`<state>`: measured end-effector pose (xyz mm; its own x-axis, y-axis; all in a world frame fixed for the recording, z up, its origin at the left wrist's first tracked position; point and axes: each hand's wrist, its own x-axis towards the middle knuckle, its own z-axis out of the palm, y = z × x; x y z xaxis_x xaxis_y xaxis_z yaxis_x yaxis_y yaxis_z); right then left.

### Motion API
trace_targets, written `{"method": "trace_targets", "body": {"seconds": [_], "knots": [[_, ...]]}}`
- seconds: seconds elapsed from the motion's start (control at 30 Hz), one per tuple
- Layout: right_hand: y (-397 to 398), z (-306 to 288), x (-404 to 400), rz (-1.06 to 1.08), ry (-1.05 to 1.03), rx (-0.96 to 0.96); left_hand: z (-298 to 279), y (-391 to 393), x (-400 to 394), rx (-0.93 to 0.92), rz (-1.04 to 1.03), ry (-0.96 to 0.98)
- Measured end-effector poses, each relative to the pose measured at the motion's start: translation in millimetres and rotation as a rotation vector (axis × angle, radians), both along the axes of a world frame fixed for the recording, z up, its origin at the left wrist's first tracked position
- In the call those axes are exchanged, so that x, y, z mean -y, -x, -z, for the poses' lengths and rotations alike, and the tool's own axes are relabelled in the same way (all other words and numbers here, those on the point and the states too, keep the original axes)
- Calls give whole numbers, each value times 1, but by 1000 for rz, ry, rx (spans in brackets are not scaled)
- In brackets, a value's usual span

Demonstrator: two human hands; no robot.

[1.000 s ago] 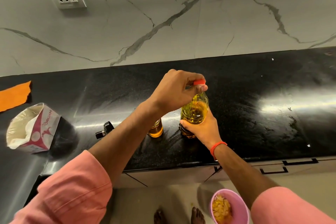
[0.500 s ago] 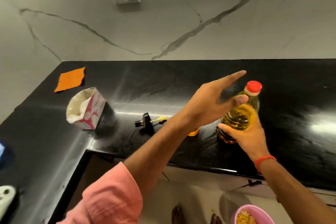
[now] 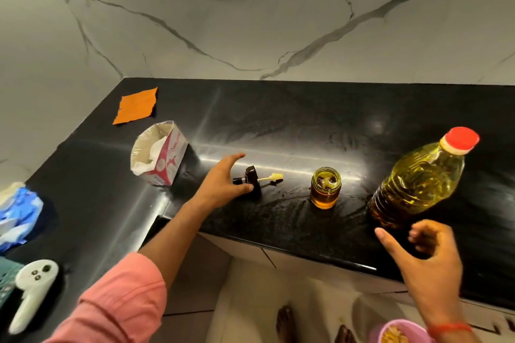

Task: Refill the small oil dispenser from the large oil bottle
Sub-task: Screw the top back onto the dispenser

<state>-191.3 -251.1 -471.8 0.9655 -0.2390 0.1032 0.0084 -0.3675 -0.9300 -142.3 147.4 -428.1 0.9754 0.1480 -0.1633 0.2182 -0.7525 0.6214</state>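
The left hand (image 3: 223, 184) is seen reaching over the black table (image 3: 306, 125) with its fingers (image 3: 235, 157) spread wide and nothing held. The thumb lies against, or just beside, the black dispenser cap (image 3: 252, 179), which lies on its side directly ahead of those fingers, its pale brush tip (image 3: 274, 177) pointing away to the right. Actual contact cannot be confirmed.

The small oil dispenser (image 3: 325, 187) is found standing upright and uncapped on the table, to the right of the left fingers and beyond the brush tip, apart from both hands. Amber oil is visible in its lower part.

The large oil bottle (image 3: 418, 181) stands further right, its red cap (image 3: 461, 140) fitted. The right hand (image 3: 426, 256) is held just in front of the bottle's base, fingers loosely curled and holding nothing; no contact with the bottle is observed.

To the left of the left fingers an opened carton (image 3: 160, 153) with a white liner is noted, and beyond it an orange cloth (image 3: 136, 106). A white controller (image 3: 32, 289) lies at the near left edge of the table. A pink bowl (image 3: 395, 333) is partly visible below the right wrist.
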Motion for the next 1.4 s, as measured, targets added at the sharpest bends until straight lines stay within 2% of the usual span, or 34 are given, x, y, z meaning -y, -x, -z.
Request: {"method": "trace_targets", "body": {"seconds": [0.17,0.53,0.8,0.97,1.13,1.23,1.4], "knots": [[0,-2,-31,-183,-5,51,26,-2,-3,-84,73,-67],[-11,-7,-58,-318,-46,7,47,-15,4,-6,98,-147],[-18,-12,-58,-301,-45,3,29,-22,8,23,112,-12],[-24,-9,-55,-296,-41,-26,-10,-35,24,82,226,22],[-34,0,-56,-277,-19,-127,-61,-46,51,183,379,-56],[-38,2,-61,-299,14,-178,-82,-53,67,217,509,-183],[-40,-6,-68,-305,55,-174,-96,-62,90,174,672,-439]]}}
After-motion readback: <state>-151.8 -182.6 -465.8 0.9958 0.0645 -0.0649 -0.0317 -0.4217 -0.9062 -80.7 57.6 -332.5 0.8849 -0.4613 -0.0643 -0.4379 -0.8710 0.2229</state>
